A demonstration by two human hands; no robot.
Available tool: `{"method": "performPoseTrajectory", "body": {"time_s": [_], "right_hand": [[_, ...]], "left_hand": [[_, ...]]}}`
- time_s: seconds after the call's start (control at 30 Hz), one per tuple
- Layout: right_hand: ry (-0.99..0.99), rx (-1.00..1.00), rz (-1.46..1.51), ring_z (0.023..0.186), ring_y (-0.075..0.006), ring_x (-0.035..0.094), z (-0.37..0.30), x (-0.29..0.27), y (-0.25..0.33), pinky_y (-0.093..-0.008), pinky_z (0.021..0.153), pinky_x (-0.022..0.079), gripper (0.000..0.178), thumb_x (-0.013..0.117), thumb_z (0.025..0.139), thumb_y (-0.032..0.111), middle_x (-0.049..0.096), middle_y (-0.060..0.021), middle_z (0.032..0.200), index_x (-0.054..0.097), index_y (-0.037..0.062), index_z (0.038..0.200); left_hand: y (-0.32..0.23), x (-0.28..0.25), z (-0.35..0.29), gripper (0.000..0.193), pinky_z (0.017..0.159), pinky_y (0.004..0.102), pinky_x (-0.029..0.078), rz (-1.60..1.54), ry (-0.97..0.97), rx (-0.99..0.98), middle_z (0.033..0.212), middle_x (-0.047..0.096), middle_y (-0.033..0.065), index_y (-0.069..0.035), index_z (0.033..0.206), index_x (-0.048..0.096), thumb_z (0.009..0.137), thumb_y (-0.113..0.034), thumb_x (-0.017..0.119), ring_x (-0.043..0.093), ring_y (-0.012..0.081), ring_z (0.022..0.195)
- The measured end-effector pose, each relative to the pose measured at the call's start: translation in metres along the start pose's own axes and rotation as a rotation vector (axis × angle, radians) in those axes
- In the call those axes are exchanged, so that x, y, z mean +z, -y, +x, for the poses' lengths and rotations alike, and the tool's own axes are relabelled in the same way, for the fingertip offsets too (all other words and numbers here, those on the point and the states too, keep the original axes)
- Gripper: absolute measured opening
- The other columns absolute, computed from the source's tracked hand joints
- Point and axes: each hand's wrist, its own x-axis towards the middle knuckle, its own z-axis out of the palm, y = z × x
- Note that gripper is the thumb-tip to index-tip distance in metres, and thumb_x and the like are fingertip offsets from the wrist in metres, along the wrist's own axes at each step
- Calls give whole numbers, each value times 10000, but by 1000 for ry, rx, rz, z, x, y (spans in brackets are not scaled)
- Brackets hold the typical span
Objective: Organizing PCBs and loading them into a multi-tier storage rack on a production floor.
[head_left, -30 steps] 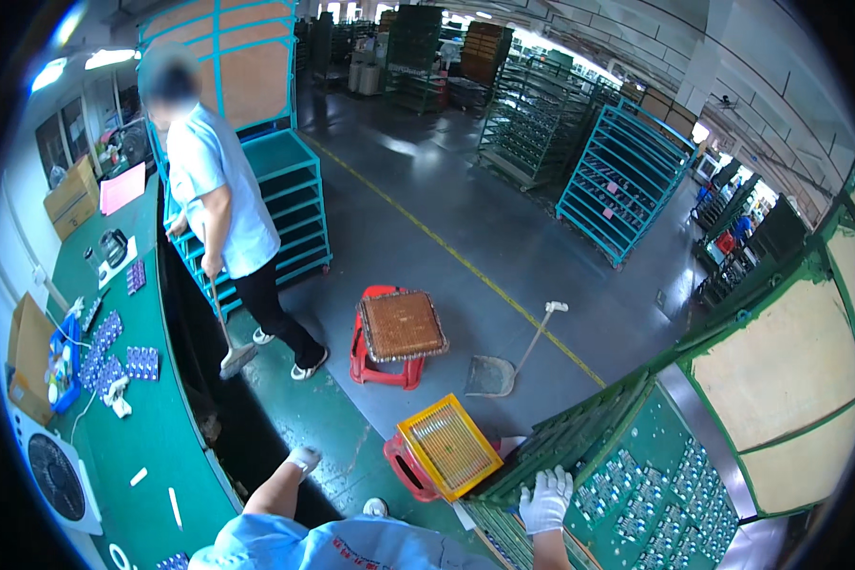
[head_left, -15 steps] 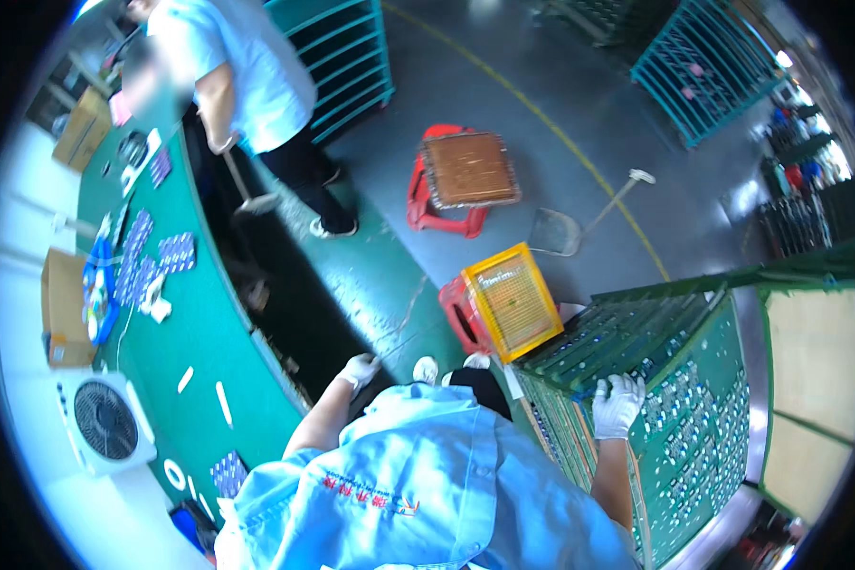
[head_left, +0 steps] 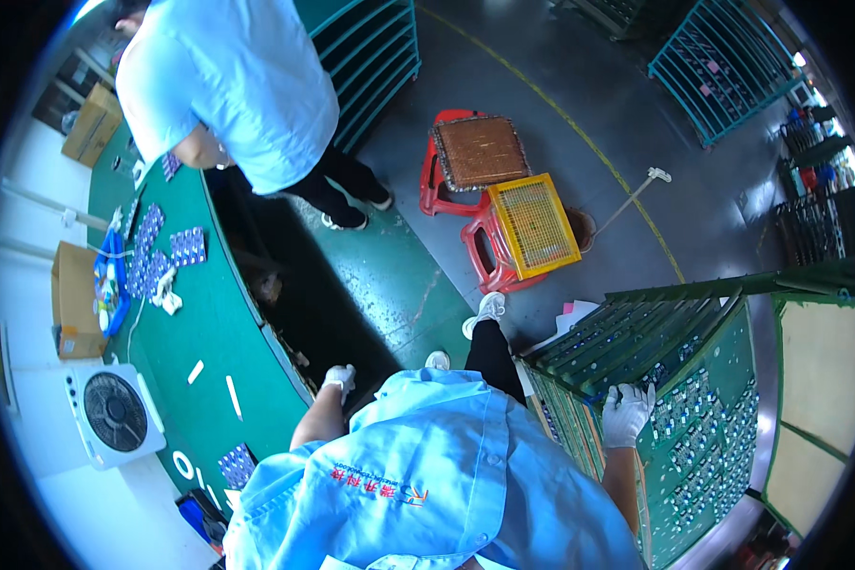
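My left hand [head_left: 340, 379], in a white glove, hangs beside the green table's near edge; nothing shows in it, and its fingers look loosely apart. On my right, my white-gloved right hand [head_left: 627, 415] is hooked over the upper edge of a green rack [head_left: 703, 446] whose upright panel is covered with rows of small parts. My foot in a white shoe [head_left: 490, 309] reaches forward to a red stool [head_left: 483, 255]. A yellow-framed grid tray [head_left: 536, 226] lies on that stool, close against another red stool [head_left: 431, 180] topped with a brown square pad [head_left: 482, 152].
A co-worker [head_left: 242, 95] leans at the far left beside the green table [head_left: 195, 313]. On it lie purple sheets of parts [head_left: 145, 256]; a fan [head_left: 114, 408] and a cardboard box [head_left: 76, 299] stand along its wall side. A long-handled dustpan [head_left: 581, 231] and a teal rack [head_left: 722, 71] are farther off.
The stool with the yellow tray has shifted forward against the other stool, and my foot has stretched toward it. The co-worker has bent nearer the table. My right hand stays on the rack.
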Motion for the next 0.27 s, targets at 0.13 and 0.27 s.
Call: {"method": "performPoseTrajectory", "body": {"time_s": [0.13, 0.27], "right_hand": [[32, 12, 42, 929, -297, 604, -1, 3, -7, -437, 1112, 243, 196, 581, 818, 215, 669, -151, 888, 662, 37, 824], [123, 68, 108, 933, -294, 612, 2, 13, -19, -465, 1118, 226, 188, 653, 733, 232, 668, -158, 884, 648, 61, 811]], "left_hand": [[-50, 11, -16, 388, 660, 362, 478, 54, 96, 52, 842, 658, 96, -27, 1004, 618, 926, -351, 419, 602, 219, 722], [-135, 17, -30, 425, 734, 369, 480, 124, 113, 103, 933, 674, 116, -22, 1133, 606, 932, -378, 491, 629, 236, 820]]}}
